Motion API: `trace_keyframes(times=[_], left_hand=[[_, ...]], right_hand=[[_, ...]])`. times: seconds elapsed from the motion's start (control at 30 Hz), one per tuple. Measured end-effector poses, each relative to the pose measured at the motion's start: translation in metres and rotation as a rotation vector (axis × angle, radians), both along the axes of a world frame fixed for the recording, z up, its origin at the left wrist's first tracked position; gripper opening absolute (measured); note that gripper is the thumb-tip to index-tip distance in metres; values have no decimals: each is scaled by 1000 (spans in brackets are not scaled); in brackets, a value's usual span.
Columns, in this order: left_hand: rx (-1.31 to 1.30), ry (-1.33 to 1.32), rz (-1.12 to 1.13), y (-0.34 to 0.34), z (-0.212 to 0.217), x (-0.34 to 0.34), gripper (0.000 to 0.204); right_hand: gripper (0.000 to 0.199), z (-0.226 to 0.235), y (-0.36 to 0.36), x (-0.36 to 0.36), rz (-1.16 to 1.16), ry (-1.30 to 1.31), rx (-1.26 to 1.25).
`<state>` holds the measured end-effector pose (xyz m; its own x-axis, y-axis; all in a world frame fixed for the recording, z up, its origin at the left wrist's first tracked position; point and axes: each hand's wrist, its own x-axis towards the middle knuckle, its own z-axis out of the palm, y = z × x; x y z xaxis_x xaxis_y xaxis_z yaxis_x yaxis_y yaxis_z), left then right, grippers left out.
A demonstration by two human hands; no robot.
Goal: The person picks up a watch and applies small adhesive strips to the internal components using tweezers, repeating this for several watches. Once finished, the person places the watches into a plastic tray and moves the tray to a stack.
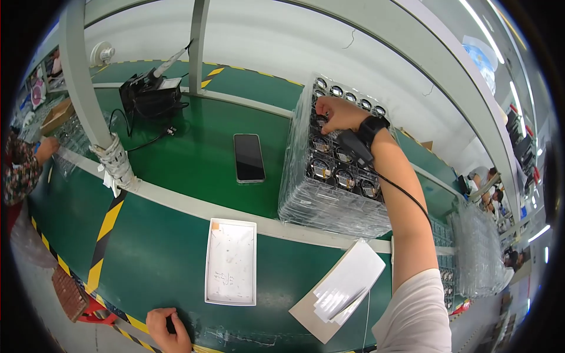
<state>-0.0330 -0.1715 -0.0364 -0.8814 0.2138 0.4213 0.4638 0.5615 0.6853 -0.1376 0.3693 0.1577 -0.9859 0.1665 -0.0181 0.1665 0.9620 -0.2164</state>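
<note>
My right hand [340,114] reaches over the top of a tall stack of clear plastic trays [329,206]. Its thumb and fingers close around a round black part [321,120] that sits in a pocket of the top tray; the exact contact is partly hidden. Several similar round parts with small silvery, wired insides, such as one near the front [321,169], fill the other pockets. A black band with a cabled device [356,147] is on my right wrist. At the near table edge my left hand [169,330] is loosely curled, thumb and forefinger tips close together, with nothing visible in it.
A phone [249,157] lies left of the stack. Nearer are a shallow white box [231,262] and a white-and-beige card piece [338,291]. Black cabled equipment [154,94] stands far left. Grey frame posts [88,76] and a rail cross the green table. A co-worker's hand [46,150] shows at left.
</note>
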Motion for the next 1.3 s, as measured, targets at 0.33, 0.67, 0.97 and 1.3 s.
trace_keyframes(times=[0.33,0.67,0.97,1.3], left_hand=[[-7,-16,16,2,1,2,6],[-21,-41,27,1,0,2,5],[-8,-20,17,1,-2,1,5],[-25,-41,8,3,-1,4,5]], right_hand=[[39,0,20,19,31,280,-230],[36,-5,63,87,-96,-14,-124],[46,6,39,59,-164,-267,327],[45,16,92,115,-139,155,11]])
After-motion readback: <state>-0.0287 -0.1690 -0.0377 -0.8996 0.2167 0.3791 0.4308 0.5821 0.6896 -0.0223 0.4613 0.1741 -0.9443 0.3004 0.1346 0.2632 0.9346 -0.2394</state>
